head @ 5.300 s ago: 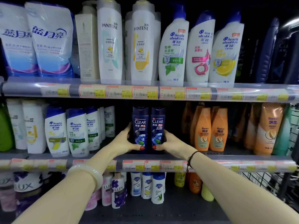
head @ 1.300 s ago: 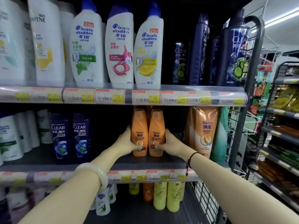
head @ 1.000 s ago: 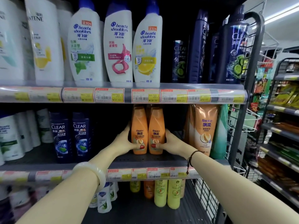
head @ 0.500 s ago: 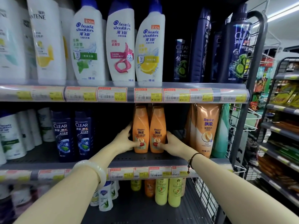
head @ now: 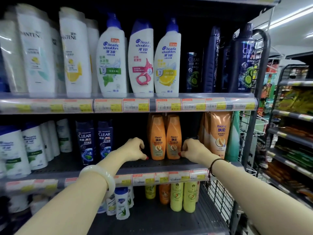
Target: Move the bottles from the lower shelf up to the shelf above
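Both hands, left hand (head: 135,148) and right hand (head: 193,150), sit loosely curled and gripping nothing, flanking two upright orange bottles (head: 165,138) standing directly between them, equally near

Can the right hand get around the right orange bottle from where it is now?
Probably yes. The right hand sits beside the right orange bottle, fingertips at its lower edge. A gap separates that bottle from the orange pouch, so nothing seems to block the fingers.
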A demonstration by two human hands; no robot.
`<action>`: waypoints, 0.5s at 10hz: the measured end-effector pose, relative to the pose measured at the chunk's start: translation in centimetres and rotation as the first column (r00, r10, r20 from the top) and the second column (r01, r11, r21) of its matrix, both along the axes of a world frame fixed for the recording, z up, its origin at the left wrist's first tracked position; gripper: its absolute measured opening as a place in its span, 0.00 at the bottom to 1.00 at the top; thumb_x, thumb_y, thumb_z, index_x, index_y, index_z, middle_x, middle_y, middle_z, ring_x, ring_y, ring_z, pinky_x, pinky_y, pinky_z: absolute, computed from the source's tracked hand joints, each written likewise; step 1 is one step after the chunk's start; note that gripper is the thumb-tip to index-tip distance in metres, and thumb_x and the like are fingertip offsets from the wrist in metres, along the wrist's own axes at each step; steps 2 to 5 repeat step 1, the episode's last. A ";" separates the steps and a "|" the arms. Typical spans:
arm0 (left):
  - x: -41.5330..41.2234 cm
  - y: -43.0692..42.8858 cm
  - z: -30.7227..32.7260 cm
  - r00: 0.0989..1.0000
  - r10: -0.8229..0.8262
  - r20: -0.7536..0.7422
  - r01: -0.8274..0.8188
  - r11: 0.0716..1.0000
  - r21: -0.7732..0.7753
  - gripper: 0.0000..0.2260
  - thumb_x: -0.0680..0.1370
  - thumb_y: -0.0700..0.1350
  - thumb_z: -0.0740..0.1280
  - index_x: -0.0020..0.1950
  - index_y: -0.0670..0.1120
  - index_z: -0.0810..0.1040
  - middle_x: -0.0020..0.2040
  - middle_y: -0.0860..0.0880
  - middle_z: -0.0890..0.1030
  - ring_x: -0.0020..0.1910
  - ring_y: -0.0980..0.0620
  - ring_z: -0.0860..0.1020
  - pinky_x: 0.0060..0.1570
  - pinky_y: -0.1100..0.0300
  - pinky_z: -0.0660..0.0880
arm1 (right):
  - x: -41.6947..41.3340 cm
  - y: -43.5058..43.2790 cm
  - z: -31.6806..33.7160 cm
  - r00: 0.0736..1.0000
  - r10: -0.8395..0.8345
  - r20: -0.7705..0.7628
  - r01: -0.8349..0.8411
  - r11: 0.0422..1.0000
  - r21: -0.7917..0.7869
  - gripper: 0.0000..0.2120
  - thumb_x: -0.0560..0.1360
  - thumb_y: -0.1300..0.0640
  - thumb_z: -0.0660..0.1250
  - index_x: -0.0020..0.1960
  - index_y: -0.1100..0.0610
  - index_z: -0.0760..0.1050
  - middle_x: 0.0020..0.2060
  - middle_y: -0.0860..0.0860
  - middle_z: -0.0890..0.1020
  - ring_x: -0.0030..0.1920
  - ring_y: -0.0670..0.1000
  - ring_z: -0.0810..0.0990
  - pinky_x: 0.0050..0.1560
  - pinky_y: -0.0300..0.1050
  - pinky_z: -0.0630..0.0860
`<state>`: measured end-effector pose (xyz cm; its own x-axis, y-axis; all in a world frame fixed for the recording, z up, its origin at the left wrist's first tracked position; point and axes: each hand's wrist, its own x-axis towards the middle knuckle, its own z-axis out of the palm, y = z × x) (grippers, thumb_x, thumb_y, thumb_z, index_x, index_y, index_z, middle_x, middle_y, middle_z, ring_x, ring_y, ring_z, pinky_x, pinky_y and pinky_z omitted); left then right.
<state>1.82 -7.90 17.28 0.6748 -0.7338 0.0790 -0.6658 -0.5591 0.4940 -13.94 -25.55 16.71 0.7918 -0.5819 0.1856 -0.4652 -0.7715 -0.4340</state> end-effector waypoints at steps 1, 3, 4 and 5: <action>-0.3 1.0 0.4 0.999 -0.010 0.034 0.009 0.999 0.041 0.25 0.69 0.45 0.75 0.63 0.42 0.73 0.61 0.41 0.75 0.57 0.46 0.76 0.58 0.55 0.76 | 0.3 1.8 0.4 0.999 0.016 -0.036 -0.017 0.999 -0.030 0.14 0.72 0.56 0.68 0.55 0.61 0.75 0.52 0.57 0.81 0.48 0.57 0.80 0.48 0.47 0.78; -0.3 1.0 0.4 0.999 -0.010 0.034 0.009 0.999 0.041 0.25 0.69 0.45 0.75 0.63 0.42 0.73 0.61 0.41 0.75 0.57 0.46 0.76 0.58 0.55 0.76 | 0.3 1.8 0.4 0.999 0.016 -0.036 -0.017 0.999 -0.030 0.14 0.72 0.56 0.68 0.55 0.61 0.75 0.52 0.57 0.81 0.48 0.57 0.80 0.48 0.47 0.78; -0.3 1.0 0.4 0.999 -0.010 0.034 0.009 0.999 0.041 0.25 0.69 0.45 0.75 0.63 0.42 0.73 0.61 0.41 0.75 0.57 0.46 0.76 0.58 0.55 0.76 | 0.3 1.8 0.4 0.999 0.016 -0.036 -0.017 0.999 -0.030 0.14 0.72 0.56 0.68 0.55 0.61 0.75 0.52 0.57 0.81 0.48 0.57 0.80 0.48 0.47 0.78; -0.3 1.0 0.4 0.999 -0.010 0.034 0.009 0.999 0.041 0.25 0.69 0.45 0.75 0.63 0.42 0.73 0.61 0.41 0.75 0.57 0.46 0.76 0.58 0.55 0.76 | 0.3 1.8 0.4 0.999 0.016 -0.036 -0.017 0.999 -0.030 0.14 0.72 0.56 0.68 0.55 0.61 0.75 0.52 0.57 0.81 0.48 0.57 0.80 0.48 0.47 0.78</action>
